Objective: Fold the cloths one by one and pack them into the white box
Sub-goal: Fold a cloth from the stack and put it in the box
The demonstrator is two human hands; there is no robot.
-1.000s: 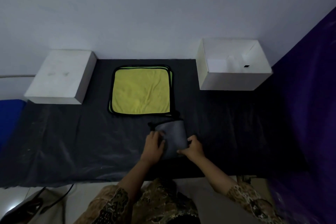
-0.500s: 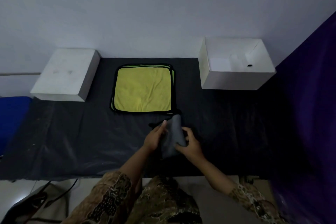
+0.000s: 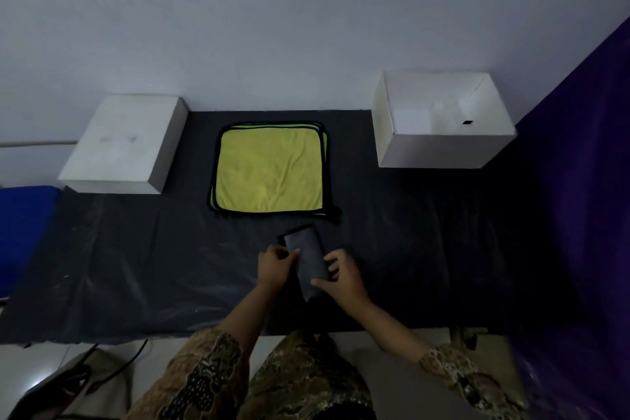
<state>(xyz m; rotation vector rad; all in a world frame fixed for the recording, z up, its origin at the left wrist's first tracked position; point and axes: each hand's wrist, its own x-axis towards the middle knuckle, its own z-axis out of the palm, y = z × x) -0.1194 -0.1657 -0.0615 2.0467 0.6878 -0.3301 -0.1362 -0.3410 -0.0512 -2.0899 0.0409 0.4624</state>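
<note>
Grey folded cloth (image 3: 308,259) between both hands, left hand (image 3: 275,266) pinching it, right hand (image 3: 341,278) gripping it

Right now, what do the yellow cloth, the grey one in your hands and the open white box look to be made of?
Yellow cloth: soft, matte, fuzzy fabric with black stitched edging, probably microfibre. Grey cloth: similar matte fabric with dark trim, folded; the dim light leaves its texture unclear. White box: thin, flat matte walls with sharp creased corners, likely cardboard.
</note>
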